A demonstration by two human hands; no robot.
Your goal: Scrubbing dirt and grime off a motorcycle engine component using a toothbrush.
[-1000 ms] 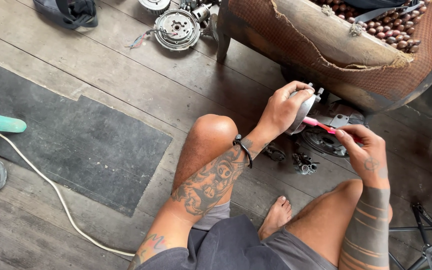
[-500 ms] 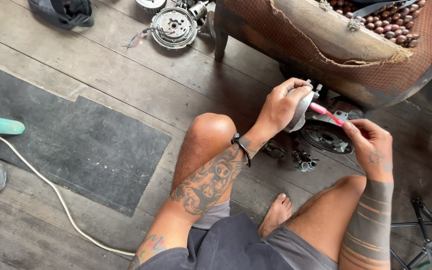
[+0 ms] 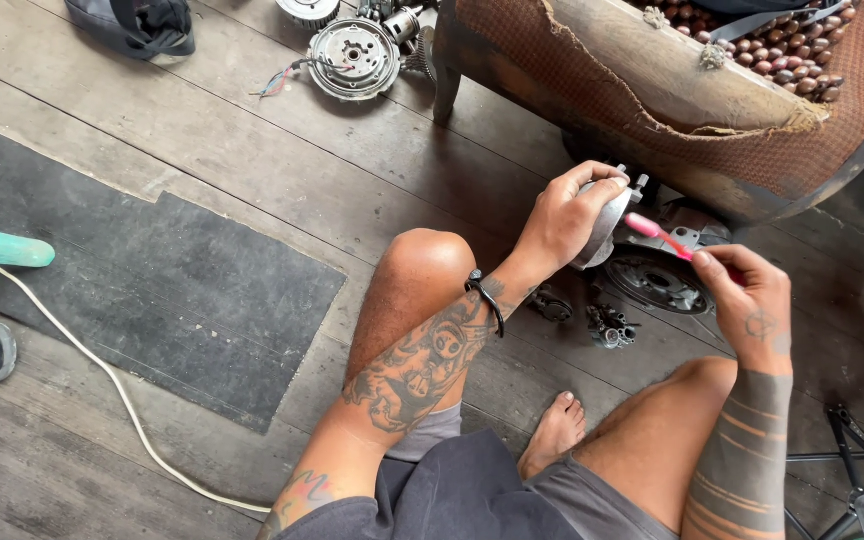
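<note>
1. Since earlier: little moved; toothbrush tip nearer the metal cover.
2. Left hand closed round the cover, held above the floor; right hand pinching the toothbrush handle.
3. Likely stiff, fairly heavy, perhaps greasy; best gripped by the rim.
4. Cover mostly hidden behind fingers; bristles hard to make out.

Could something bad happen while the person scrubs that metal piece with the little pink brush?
Maybe. The left hand grips the metal part alone in the air, so it might slip and fall onto the bare foot. The pink brush in the right hand could flick grit upward. Small parts lie near that foot.
</note>
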